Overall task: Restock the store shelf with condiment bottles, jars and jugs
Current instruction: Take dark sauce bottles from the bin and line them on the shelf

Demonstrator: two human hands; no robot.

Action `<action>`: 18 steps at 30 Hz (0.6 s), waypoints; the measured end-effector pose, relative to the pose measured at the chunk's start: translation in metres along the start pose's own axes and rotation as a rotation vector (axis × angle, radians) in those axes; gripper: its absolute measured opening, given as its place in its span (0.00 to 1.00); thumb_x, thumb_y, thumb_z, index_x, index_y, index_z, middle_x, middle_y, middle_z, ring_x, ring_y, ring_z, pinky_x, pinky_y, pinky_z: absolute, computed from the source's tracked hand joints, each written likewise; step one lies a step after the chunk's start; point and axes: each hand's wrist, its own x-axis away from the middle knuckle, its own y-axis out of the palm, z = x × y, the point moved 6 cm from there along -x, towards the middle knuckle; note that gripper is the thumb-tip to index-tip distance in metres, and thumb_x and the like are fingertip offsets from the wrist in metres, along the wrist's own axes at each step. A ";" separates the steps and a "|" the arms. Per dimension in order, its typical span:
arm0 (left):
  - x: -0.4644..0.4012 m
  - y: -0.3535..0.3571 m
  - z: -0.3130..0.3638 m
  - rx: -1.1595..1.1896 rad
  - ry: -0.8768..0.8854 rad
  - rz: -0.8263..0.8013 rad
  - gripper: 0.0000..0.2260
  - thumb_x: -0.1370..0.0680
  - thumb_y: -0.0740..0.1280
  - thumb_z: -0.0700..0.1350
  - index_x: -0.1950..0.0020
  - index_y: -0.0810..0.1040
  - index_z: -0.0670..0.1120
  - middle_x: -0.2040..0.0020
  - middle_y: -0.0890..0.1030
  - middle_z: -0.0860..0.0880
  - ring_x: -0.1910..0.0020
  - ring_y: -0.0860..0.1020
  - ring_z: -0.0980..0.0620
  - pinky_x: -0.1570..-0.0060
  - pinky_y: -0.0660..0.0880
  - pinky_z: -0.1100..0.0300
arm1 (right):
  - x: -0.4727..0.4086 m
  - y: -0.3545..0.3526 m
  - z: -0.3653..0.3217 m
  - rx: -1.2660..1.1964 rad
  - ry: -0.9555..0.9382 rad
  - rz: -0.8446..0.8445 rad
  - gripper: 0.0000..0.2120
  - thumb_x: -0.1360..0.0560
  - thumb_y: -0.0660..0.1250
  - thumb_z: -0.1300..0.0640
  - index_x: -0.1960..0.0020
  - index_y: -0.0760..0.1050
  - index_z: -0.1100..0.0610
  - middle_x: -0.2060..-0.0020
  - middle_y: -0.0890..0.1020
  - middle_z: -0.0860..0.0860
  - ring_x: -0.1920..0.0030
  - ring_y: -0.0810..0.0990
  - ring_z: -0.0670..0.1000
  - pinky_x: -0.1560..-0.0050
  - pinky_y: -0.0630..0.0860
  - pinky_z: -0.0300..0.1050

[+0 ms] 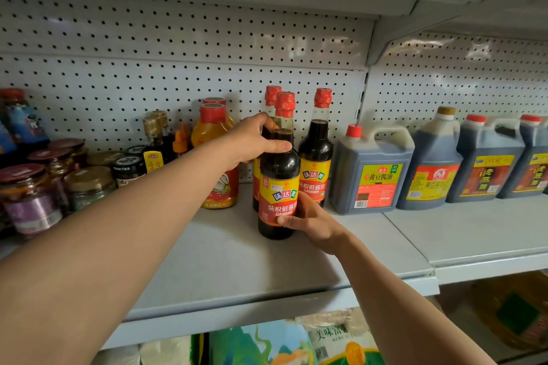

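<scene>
Clearly mid-placement: the left hand (252,139) had its fingers (278,145) curled round the neck of a dark glass soy sauce bottle with a red cap and a red-and-yellow label (278,184), while the right hand (311,222) gripped the bottle low on the label, thumb across the front. The bottle stood upright at the front of the grey metal shelf (237,261); whether its base touched the shelf could not be told. Two matching red-capped soy sauce bottles (315,154) stood just behind it, one mostly hidden. A squat orange squeeze bottle with a red cap (213,139) sat just beside on the left, and a dark plastic soy sauce jug with a handle (370,169) on the right.

Judged step: seating the bottle in line with its row. Done well, it would stay upright, label facing out, slid back until near the rear pair without knocking them; the lower hand should steady the base and both hands let go only once it stood flat.
</scene>
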 end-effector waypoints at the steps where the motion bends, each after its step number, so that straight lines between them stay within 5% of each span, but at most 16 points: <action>1: 0.000 0.000 0.000 0.001 0.000 0.004 0.18 0.29 0.77 0.51 0.46 0.73 0.49 0.39 0.75 0.49 0.42 0.74 0.48 0.58 0.75 0.55 | -0.001 0.000 0.000 0.000 0.001 -0.002 0.43 0.36 0.81 0.50 0.26 0.66 0.52 0.35 0.80 0.51 0.34 0.79 0.52 0.29 0.72 0.60; 11: -0.014 -0.012 -0.017 0.031 -0.074 -0.012 0.14 0.27 0.76 0.51 0.51 0.71 0.55 0.36 0.73 0.48 0.40 0.75 0.45 0.41 0.75 0.42 | -0.021 0.009 0.001 0.016 0.055 0.012 0.35 0.27 0.76 0.60 0.26 0.62 0.52 0.37 0.78 0.48 0.38 0.78 0.46 0.31 0.72 0.52; 18: -0.021 -0.017 -0.022 -0.011 -0.089 -0.028 0.19 0.26 0.74 0.50 0.39 0.71 0.50 0.33 0.70 0.47 0.37 0.70 0.48 0.40 0.73 0.45 | -0.032 0.013 -0.001 0.044 0.058 0.031 0.41 0.30 0.80 0.56 0.25 0.60 0.54 0.34 0.77 0.51 0.34 0.76 0.53 0.29 0.71 0.57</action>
